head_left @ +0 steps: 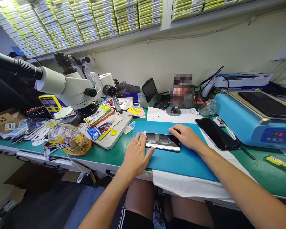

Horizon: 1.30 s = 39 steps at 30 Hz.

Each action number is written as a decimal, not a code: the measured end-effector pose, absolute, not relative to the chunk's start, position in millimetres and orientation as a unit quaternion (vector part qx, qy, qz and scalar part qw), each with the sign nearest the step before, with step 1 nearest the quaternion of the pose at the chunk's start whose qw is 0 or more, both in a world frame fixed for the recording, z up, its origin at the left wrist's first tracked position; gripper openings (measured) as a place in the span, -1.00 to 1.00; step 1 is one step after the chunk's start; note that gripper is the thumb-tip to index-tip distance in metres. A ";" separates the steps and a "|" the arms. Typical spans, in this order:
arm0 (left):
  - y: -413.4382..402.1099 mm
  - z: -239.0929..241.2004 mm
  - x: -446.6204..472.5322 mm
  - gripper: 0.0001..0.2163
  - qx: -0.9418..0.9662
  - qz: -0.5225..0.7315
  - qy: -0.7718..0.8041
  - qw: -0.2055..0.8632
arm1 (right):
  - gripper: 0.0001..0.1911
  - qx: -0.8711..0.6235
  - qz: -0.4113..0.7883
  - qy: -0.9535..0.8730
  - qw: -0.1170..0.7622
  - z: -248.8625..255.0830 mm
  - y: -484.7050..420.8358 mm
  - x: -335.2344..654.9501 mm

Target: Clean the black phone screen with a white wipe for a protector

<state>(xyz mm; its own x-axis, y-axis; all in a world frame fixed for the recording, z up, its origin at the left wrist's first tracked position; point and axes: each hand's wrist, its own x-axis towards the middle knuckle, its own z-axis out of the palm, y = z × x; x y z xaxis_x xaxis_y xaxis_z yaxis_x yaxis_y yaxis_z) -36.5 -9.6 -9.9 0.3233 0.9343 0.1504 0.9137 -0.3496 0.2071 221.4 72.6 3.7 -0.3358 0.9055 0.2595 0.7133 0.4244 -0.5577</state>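
A smartphone (163, 142) lies face up on the blue mat (171, 162), its dark glass reflecting light. At its left end my left hand (137, 152) lies flat, fingers stretched out and thumb spread along the phone's near side. A small bit of white, perhaps tissue, shows by those fingertips; what is under the fingers is hidden. My right hand (188, 137) is bent round the phone's right end, fingertips at its far edge. Just right of that hand rests a second black phone (215, 133).
A microscope (69, 86) stands at the left above a white base (108, 143). Close by is a plastic bottle (69, 138). On the right are a blue heating machine (250, 121), a glass jar (208, 108) and a yellow pen (281, 164). A mirror-like round stand (173, 111) sits behind the mat.
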 end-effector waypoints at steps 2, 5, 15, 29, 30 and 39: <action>-4.6 -7.5 -41.4 -0.35 0.816 0.121 0.563 0.045 | -0.53 -0.508 0.174 -0.799 0.272 3.8 72.4 220.9; 4.2 -3.2 -48.4 -0.37 0.831 0.128 0.540 0.039 | -0.52 -0.510 0.169 -0.799 0.270 4.2 71.6 219.9; 29.4 -5.8 -68.2 -0.31 0.853 0.199 0.459 0.146 | -0.57 -0.488 0.161 -0.825 0.236 14.2 74.8 216.6; 22.1 -13.5 -66.2 -0.54 0.816 0.261 0.509 0.088 | -0.75 -0.415 0.113 -0.888 0.163 16.5 70.4 127.6; 21.9 -12.7 -66.1 -0.55 0.816 0.262 0.508 0.092 | -0.75 -0.416 0.107 -0.887 0.171 14.8 70.6 126.9; 23.3 -15.0 -66.2 -0.55 0.810 0.272 0.510 0.104 | -0.74 -0.417 0.072 -0.881 0.211 4.6 71.1 123.8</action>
<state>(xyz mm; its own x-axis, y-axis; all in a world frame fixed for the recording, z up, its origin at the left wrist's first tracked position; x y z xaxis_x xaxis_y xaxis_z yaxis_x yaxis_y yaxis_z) -66.2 23.3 -15.0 0.3321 0.8821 0.3342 0.7694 -0.4583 0.4449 123.8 71.1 4.6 -0.5634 0.7653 0.3113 0.7047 0.6418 -0.3026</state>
